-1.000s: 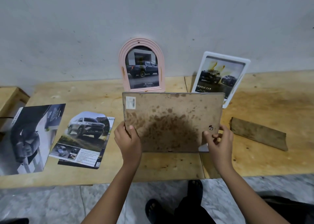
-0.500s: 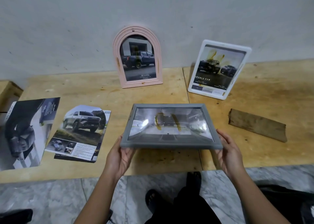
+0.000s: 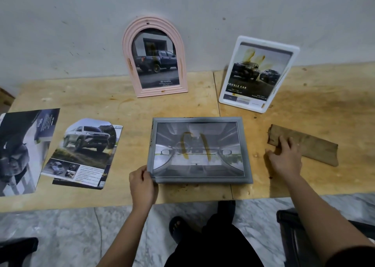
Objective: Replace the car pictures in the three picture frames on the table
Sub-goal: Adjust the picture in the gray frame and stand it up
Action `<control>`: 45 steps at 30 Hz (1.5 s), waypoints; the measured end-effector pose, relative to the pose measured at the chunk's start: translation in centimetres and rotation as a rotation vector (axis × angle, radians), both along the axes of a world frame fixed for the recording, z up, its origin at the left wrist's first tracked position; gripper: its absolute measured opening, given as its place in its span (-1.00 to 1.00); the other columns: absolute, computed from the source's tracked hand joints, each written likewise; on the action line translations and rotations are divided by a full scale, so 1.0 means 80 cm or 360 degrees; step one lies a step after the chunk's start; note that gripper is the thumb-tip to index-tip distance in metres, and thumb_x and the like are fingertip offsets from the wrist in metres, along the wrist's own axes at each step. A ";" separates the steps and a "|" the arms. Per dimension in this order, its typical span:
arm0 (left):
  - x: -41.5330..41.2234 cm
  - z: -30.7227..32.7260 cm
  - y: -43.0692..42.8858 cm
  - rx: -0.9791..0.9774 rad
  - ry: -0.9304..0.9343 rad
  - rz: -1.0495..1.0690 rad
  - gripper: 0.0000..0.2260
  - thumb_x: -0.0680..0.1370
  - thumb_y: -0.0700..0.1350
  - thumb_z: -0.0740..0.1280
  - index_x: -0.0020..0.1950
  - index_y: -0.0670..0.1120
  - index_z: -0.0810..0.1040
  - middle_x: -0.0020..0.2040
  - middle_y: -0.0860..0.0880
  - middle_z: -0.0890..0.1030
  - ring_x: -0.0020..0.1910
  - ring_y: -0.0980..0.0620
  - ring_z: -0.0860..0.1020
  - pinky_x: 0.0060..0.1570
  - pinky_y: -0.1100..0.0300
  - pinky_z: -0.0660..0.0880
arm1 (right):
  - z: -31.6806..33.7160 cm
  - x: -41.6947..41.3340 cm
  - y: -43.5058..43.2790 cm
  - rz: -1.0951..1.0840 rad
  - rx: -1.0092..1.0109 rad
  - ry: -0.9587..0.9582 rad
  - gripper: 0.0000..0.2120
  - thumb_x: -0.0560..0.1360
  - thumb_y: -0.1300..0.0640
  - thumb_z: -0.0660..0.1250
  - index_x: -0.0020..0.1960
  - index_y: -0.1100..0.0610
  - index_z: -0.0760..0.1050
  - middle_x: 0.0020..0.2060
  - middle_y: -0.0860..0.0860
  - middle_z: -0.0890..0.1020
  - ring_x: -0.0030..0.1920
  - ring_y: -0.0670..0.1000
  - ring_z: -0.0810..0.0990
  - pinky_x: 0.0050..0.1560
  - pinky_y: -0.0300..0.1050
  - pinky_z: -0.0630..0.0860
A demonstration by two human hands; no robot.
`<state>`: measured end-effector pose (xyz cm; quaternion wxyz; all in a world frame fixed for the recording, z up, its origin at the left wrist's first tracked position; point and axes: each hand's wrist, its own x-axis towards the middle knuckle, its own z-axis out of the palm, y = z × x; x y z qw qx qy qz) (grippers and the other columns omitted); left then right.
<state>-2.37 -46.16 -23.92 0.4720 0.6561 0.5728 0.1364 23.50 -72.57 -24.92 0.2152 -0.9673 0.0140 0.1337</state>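
Head view: grey rectangular frame (image 3: 199, 150) lies flat, glass up, on the plywood counter (image 3: 125, 106), stained car picture inside. Left hand (image 3: 143, 185) pinches its near-left corner, grip clenched on the frame. Right hand (image 3: 285, 157) is released, fingers spread, touching the brown folded cloth (image 3: 310, 146). Pink arched frame (image 3: 155, 56) and white rounded frame (image 3: 257, 74) lean on the wall. Two glossy car prints (image 3: 85, 153) lie flat at left.

A flat frame (image 3: 199, 150) lay near-centre on the tabletop (image 3: 129, 106). Two loose pictures (image 3: 84, 153) lay to its left, a folded cloth (image 3: 310, 145) to its right. Far behind, two frames (an arched one (image 3: 155, 56) left of a rectangular one (image 3: 258, 74)) leaned against the wall (image 3: 81, 23).
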 end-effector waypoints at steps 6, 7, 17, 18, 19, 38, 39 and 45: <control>0.008 -0.011 -0.012 0.0161 0.0082 0.0061 -0.75 0.58 -0.28 0.14 0.20 -0.20 0.51 0.14 -0.18 0.45 0.11 -0.13 0.45 0.16 0.10 0.35 | 0.001 0.014 0.011 -0.0114 -0.0292 -0.0346 -0.75 0.58 0.07 0.17 0.12 0.18 0.51 0.16 0.22 0.47 0.22 0.25 0.38 0.26 0.19 0.22; 0.007 -0.011 -0.010 0.0136 0.0091 0.0050 -0.75 0.58 -0.28 0.14 0.20 -0.19 0.51 0.13 -0.17 0.45 0.10 -0.12 0.45 0.16 0.09 0.35 | 0.005 0.020 0.011 -0.0146 -0.0271 -0.0358 -0.75 0.59 0.06 0.15 0.07 0.21 0.51 0.10 0.23 0.50 0.16 0.25 0.43 0.27 0.18 0.21; 0.044 0.062 0.006 0.0277 -0.0142 -0.0132 -0.70 0.38 -0.18 0.24 0.09 -0.18 0.53 0.10 -0.18 0.49 0.12 -0.16 0.45 0.06 0.00 0.42 | 0.131 0.003 0.048 -0.0173 0.0978 -0.0803 -0.81 0.60 0.09 0.17 -0.13 0.17 0.39 -0.39 0.02 0.41 -0.30 0.05 0.38 -0.27 -0.09 0.25; 0.061 0.084 0.003 0.0243 -0.0306 -0.0258 -0.68 0.40 -0.12 0.23 0.12 -0.16 0.53 0.09 -0.11 0.51 0.10 -0.07 0.47 0.04 0.08 0.42 | 0.146 0.000 0.060 -0.0136 0.1149 -0.0719 -0.83 0.59 0.10 0.18 -0.15 0.14 0.39 -0.39 0.01 0.42 -0.31 0.02 0.39 -0.26 -0.11 0.27; 0.080 0.105 -0.002 0.0205 -0.0457 -0.0402 -0.69 0.46 -0.09 0.27 0.18 -0.14 0.51 0.11 -0.04 0.51 0.12 0.01 0.47 0.07 0.16 0.39 | 0.162 -0.006 0.074 -0.0114 0.1323 -0.0582 -0.82 0.59 0.10 0.19 -0.17 0.10 0.40 -0.36 0.03 0.46 -0.29 0.03 0.43 -0.24 -0.09 0.33; 0.079 0.205 0.002 -0.0873 -0.1019 -0.0720 -0.87 0.56 -0.22 0.27 0.05 -0.23 0.54 -0.19 -0.09 0.64 -0.31 0.12 0.64 -0.37 0.28 0.53 | 0.196 -0.104 0.156 0.0777 0.1468 0.0467 -0.71 0.32 0.13 0.50 0.02 -0.01 0.58 0.13 0.02 0.58 0.14 -0.01 0.55 0.14 -0.16 0.51; 0.078 0.204 0.002 -0.0879 -0.1042 -0.0676 -0.86 0.56 -0.22 0.27 0.07 -0.24 0.54 -0.18 -0.10 0.64 -0.31 0.12 0.64 -0.37 0.28 0.54 | 0.192 -0.104 0.158 0.0823 0.1419 0.0462 -0.74 0.32 0.13 0.50 -0.02 -0.03 0.58 0.16 0.00 0.54 0.18 -0.04 0.51 0.17 -0.15 0.47; 0.085 0.193 -0.005 -0.0724 -0.1030 -0.0447 -0.84 0.56 -0.15 0.29 0.03 -0.21 0.58 -0.12 -0.13 0.62 -0.18 0.03 0.60 -0.24 0.23 0.54 | 0.159 -0.121 0.175 0.0784 0.1720 0.0761 -0.65 0.38 0.15 0.47 0.12 0.18 0.48 -0.02 0.03 0.61 0.06 0.03 0.58 -0.01 -0.17 0.54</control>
